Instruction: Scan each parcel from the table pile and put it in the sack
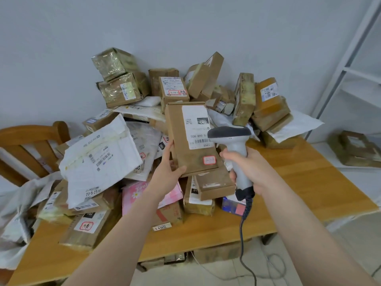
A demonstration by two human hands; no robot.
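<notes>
My left hand (167, 173) grips the lower left corner of a long brown cardboard parcel (181, 141) and holds it upright above the pile, white shipping label facing me. My right hand (250, 169) grips the handle of a grey barcode scanner (235, 141), whose dark head sits just right of the label's barcode. A coiled cable hangs from the scanner down past the table's front edge. The pile of parcels (132, 145) covers the wooden table (299, 182): brown boxes, white mailers, a pink bag. A grey-white sack (16, 215) slumps at the table's left end.
A wooden chair (31, 141) stands at the left behind the sack. White shelving (354, 65) rises at the right, with a brown parcel (354, 149) on a low shelf. More boxes sit under the table. The wall is close behind the pile.
</notes>
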